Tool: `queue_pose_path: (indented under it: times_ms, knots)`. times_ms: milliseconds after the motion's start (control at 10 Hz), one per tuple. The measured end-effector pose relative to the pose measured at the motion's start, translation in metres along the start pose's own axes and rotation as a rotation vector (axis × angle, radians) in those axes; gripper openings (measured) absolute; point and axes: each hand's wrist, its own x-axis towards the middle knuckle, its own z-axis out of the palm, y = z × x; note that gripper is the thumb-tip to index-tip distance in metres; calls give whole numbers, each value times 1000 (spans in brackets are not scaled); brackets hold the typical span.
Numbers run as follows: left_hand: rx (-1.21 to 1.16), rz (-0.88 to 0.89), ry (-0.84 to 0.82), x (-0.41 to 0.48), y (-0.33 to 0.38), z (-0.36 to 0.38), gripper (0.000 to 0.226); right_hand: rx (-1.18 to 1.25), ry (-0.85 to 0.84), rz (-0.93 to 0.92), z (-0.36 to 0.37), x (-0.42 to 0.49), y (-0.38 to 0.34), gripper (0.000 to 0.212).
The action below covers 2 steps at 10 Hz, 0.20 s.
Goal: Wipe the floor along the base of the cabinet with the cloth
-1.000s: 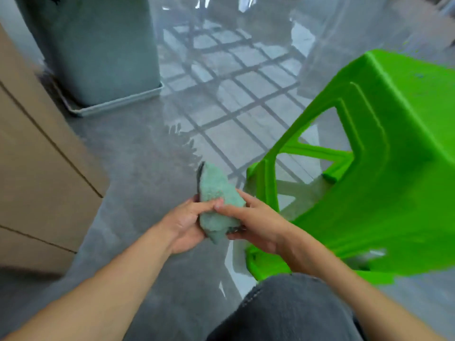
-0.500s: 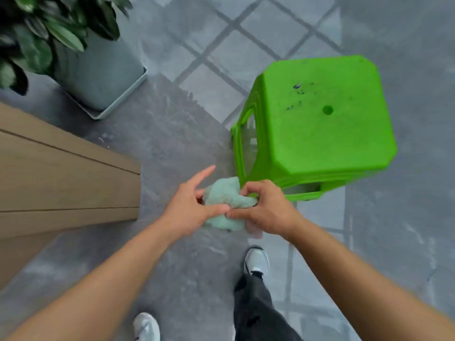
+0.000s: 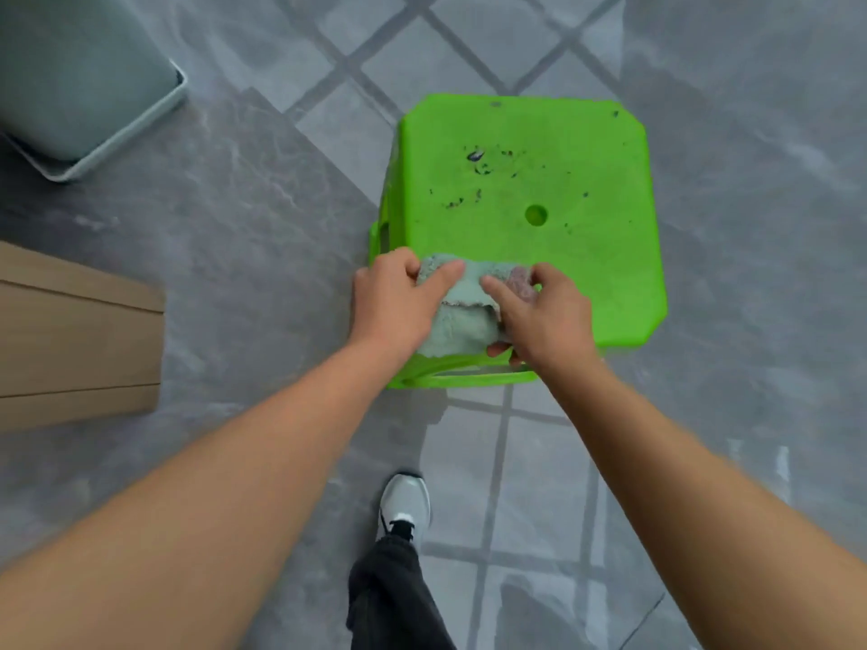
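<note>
At far left the wooden cabinet (image 3: 79,340) meets the grey floor (image 3: 244,218). The left hand (image 3: 391,304) grips the pale green cloth (image 3: 462,321) by one edge; the right hand (image 3: 539,316) pinches the other, over the near edge of a green plastic stool (image 3: 539,190).

left hand (image 3: 391,300) fingers curled, thumb pinching cloth (image 3: 462,321) | right hand (image 3: 539,316) index and thumb pinching its other edge | both forearms bare, extended forward, converging | hands close, not touching
</note>
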Motion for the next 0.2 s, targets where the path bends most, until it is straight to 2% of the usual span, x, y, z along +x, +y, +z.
queue_pose_path:
  times_ms: [100, 200]
  knots:
    - [15, 39, -3, -6, 14, -3, 52, -93, 56, -67, -1, -3, -4, 42]
    - [10, -75, -106, -8, 30, -18, 44, -85, -57, 18, -15, -11, -19, 46]
